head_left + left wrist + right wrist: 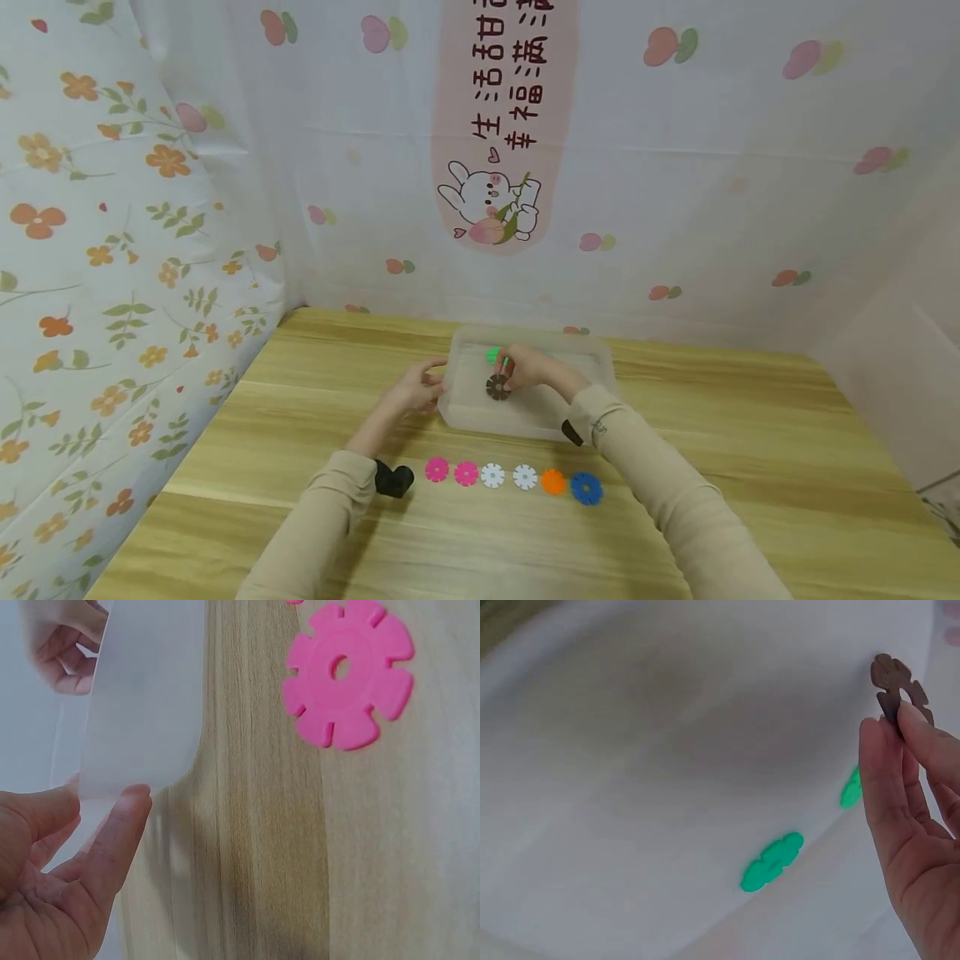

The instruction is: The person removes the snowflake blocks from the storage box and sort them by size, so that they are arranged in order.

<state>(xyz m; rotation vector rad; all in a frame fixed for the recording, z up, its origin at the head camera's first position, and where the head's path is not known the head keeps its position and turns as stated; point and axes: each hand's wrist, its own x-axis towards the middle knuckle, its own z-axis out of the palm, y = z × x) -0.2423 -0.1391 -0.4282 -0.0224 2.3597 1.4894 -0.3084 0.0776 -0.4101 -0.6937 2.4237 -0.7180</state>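
My right hand [528,367] is inside a translucent plastic box [495,425] and pinches a brown slotted disc [891,675] between thumb and fingertips. In the right wrist view, two green discs [772,861] lie in the box below and beside that hand, one partly hidden by its fingers. At the box's left end, my left hand [420,387] holds the wall near a corner. The left wrist view has its thumb at the rim and a fingertip [135,793] against the outer side.
In front of the box runs a row of slotted discs on the wood-grain table [315,367]: two pink discs [466,474], two white discs [492,475], an orange disc [553,482] and a blue disc [587,488]. A patterned cloth [360,225] hangs behind the table.
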